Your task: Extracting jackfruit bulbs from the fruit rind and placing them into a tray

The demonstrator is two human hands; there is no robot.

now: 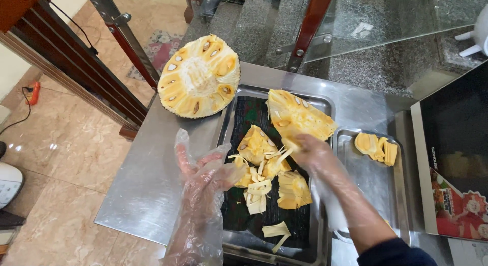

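Two gloved hands work over a dark tray [244,118] on the steel surface [152,184], with a halved jackfruit [199,77] lying cut face up at the far left corner of it. Left hand [203,177] hovers at the tray's near left edge, its fingers [184,153] loosely spread and holding nothing, just beside the loose pods and pale strips [259,187]. Right hand [314,153] has its fingers closed on the lower edge of a big jackfruit wedge [295,116] at the tray's far right, so the pod-pulling step looks in hand; freeing a pod calls for a firm pinch, and cleaned pods [377,146] sit in the smaller tray [371,184] to the right.
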